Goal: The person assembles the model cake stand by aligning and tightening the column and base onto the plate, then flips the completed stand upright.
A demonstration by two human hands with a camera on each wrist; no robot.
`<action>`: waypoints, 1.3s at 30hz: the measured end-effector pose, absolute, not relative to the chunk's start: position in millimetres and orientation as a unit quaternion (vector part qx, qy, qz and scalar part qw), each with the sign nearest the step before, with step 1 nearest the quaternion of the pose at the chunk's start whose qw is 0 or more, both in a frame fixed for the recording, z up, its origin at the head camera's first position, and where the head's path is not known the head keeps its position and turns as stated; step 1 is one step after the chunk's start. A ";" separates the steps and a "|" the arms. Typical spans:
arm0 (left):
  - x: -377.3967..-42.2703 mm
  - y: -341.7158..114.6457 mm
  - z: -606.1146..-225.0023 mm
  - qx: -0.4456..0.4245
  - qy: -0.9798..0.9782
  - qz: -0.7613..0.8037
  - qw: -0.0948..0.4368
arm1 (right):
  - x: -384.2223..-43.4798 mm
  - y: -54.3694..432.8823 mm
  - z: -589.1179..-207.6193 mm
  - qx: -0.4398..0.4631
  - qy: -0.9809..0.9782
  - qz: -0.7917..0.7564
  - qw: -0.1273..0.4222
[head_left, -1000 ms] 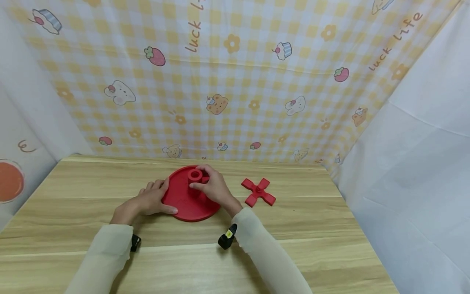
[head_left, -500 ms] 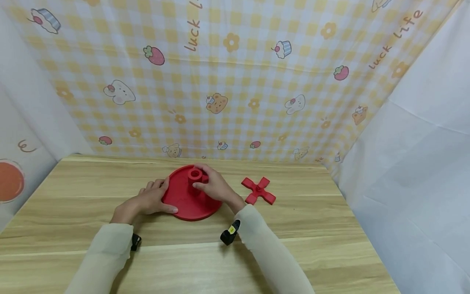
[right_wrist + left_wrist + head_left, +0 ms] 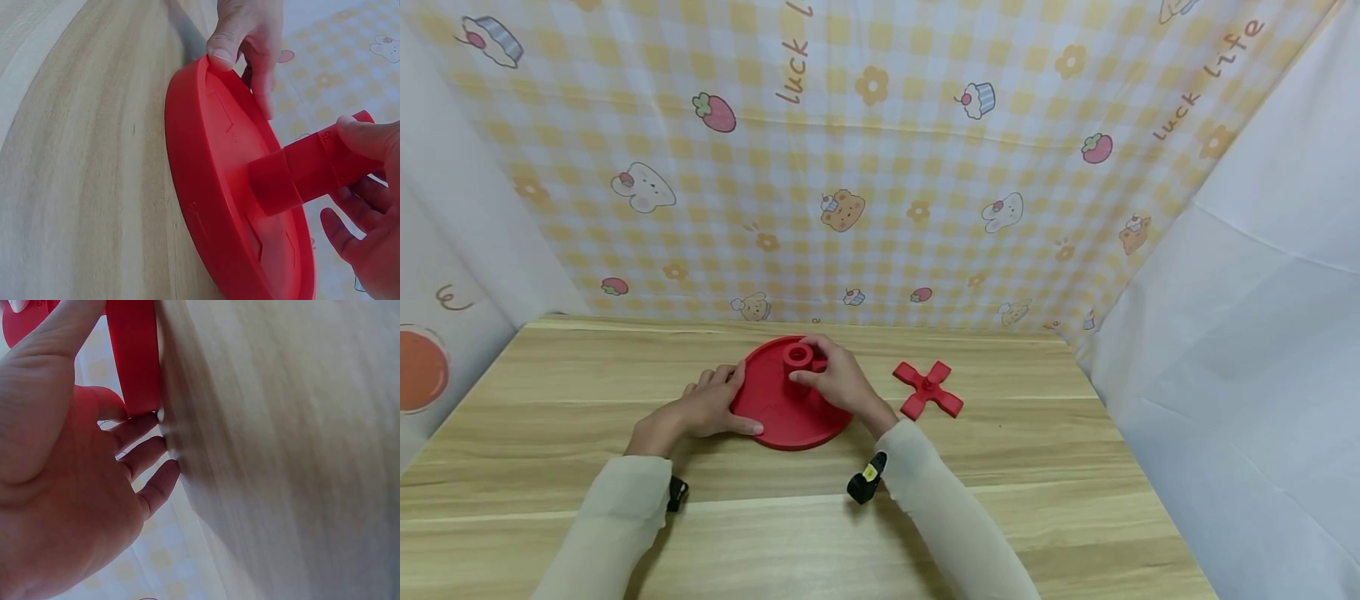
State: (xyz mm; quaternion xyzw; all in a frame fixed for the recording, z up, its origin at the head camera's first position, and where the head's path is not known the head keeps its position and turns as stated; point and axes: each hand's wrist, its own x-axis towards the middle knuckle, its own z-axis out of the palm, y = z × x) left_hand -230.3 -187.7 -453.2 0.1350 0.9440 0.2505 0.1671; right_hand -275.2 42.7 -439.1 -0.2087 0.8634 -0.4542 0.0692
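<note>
A round red plate with a raised rim (image 3: pixel 778 421) lies on the table, and a hollow red cylinder (image 3: pixel 798 357) stands upright near its middle. My left hand (image 3: pixel 703 407) holds the plate's left edge, thumb over the rim and fingers spread along the outside. With thumb and fingers, my right hand (image 3: pixel 842 385) pinches the upper part of the cylinder, which shows stacked ring-like sections (image 3: pixel 309 167) in the right wrist view. A short red stub juts from the cylinder toward the right palm, partly hidden by the fingers.
To the right of the plate, a red four-armed cross piece (image 3: pixel 928 389) with a small central knob lies on the wooden table (image 3: pixel 1030 450). A yellow checked cloth (image 3: pixel 880 167) hangs behind the table, and white cloth (image 3: pixel 1262 358) borders the right side.
My right wrist and forearm shift slightly right, then back left, the fingers staying around the cylinder. The left hand, the plate and the cross piece keep their places.
</note>
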 end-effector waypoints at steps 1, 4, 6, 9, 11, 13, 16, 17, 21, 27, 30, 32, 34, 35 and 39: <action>-230.5 -187.8 -453.3 0.135 0.944 0.250 0.167 | -274.9 42.3 -439.1 -0.206 0.864 -0.455 0.067; -230.5 -188.0 -453.0 0.134 0.944 0.249 0.167 | -274.0 41.2 -438.8 -0.200 0.866 -0.454 0.062; -230.7 -187.9 -452.7 0.133 0.944 0.250 0.167 | -273.8 40.2 -438.9 -0.196 0.867 -0.454 0.058; -231.2 -187.9 -452.4 0.132 0.944 0.253 0.168 | -272.9 38.6 -439.5 -0.184 0.868 -0.457 0.051; -231.3 -187.9 -452.1 0.131 0.943 0.253 0.169 | -272.5 37.5 -440.4 -0.176 0.869 -0.460 0.047; -231.4 -187.8 -452.3 0.131 0.943 0.253 0.169 | -271.7 36.5 -440.7 -0.170 0.870 -0.461 0.044; -231.3 -187.5 -452.5 0.131 0.944 0.252 0.170 | -270.9 35.6 -441.1 -0.166 0.871 -0.459 0.043; -231.2 -187.4 -452.6 0.131 0.944 0.252 0.170 | -270.9 35.4 -441.0 -0.166 0.872 -0.458 0.044; -231.0 -187.0 -453.8 0.130 0.943 0.254 0.172 | -271.5 37.4 -438.6 -0.175 0.879 -0.440 0.058; -231.7 -188.7 -457.6 0.128 0.942 0.259 0.172 | -272.4 42.2 -434.5 -0.210 0.864 -0.449 0.093; -232.4 -188.7 -458.2 0.128 0.942 0.260 0.170 | -272.9 43.5 -434.3 -0.222 0.856 -0.457 0.098; -232.8 -188.4 -458.3 0.127 0.942 0.261 0.170 | -273.6 43.7 -435.2 -0.224 0.856 -0.455 0.094; -233.3 -188.3 -458.8 0.127 0.942 0.260 0.169 | -274.4 43.6 -436.3 -0.222 0.858 -0.454 0.089; -233.4 -188.3 -459.0 0.126 0.942 0.260 0.169 | -274.6 43.4 -436.8 -0.220 0.859 -0.453 0.087; -233.1 -188.2 -457.7 0.127 0.942 0.261 0.169 | -275.6 42.6 -438.7 -0.213 0.866 -0.445 0.075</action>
